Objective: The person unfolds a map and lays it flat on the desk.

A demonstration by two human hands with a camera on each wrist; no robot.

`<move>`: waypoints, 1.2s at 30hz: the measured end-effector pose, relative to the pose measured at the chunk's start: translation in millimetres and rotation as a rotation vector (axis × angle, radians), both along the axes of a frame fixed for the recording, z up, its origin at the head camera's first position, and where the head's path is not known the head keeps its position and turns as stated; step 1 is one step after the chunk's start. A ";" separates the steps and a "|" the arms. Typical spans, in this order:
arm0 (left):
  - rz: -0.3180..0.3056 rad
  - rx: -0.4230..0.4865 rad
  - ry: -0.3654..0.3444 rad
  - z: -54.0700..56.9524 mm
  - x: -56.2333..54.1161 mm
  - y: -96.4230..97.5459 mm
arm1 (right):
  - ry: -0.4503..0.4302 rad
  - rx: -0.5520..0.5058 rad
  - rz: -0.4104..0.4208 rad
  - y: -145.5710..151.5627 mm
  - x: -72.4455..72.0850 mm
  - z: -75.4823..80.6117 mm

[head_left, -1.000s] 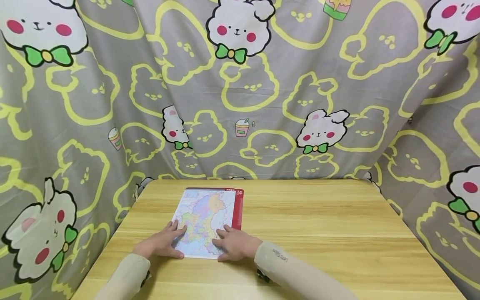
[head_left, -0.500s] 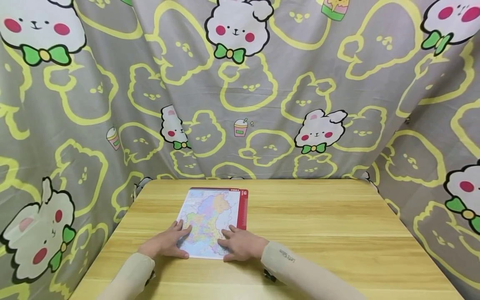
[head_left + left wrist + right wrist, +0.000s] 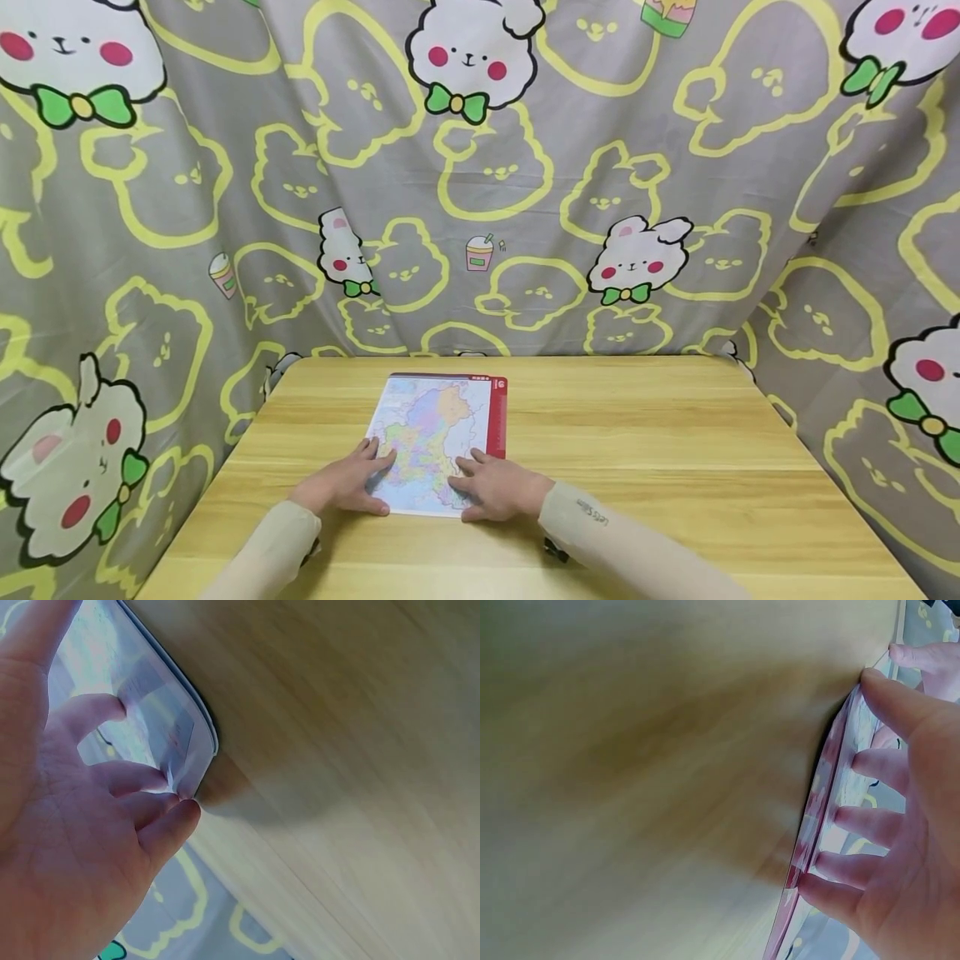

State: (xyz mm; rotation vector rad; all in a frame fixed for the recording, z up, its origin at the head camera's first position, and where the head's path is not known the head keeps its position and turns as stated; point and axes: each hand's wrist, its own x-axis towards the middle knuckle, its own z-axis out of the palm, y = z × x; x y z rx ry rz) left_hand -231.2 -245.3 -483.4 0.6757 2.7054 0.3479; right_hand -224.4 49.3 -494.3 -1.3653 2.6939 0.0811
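Observation:
A flat, colourful map (image 3: pixel 423 417) with a red strip along its right side lies on the wooden table, left of the middle. My left hand (image 3: pixel 348 481) rests on its lower left, fingers spread and thumb at the near edge. At the lower right, my right hand (image 3: pixel 506 487) lies with fingers spread over the side and thumb by the near edge. In the left wrist view, fingertips of the left hand (image 3: pixel 82 817) touch the rounded corner. The right wrist view has the right hand's fingertips (image 3: pixel 821 892) along the map's thin, layered red edge (image 3: pixel 810 817).
The wooden table (image 3: pixel 637 450) extends to the right of the map and behind it. A grey curtain (image 3: pixel 540 192) with cartoon animals surrounds the table at the back and both sides.
The map has slid to the right across the table, both hands moving along with it. The hands keep the same places on it. The head view has shifted slightly.

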 end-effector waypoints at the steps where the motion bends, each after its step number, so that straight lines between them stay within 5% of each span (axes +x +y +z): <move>1: -0.007 -0.004 0.003 0.3 -0.2 1.4 | -0.003 -0.002 -0.002 1.7 0.2 0.5; 36: -0.135 -0.076 0.046 -0.8 -6.4 51.5 | -0.104 -0.082 -0.081 58.8 4.0 -4.6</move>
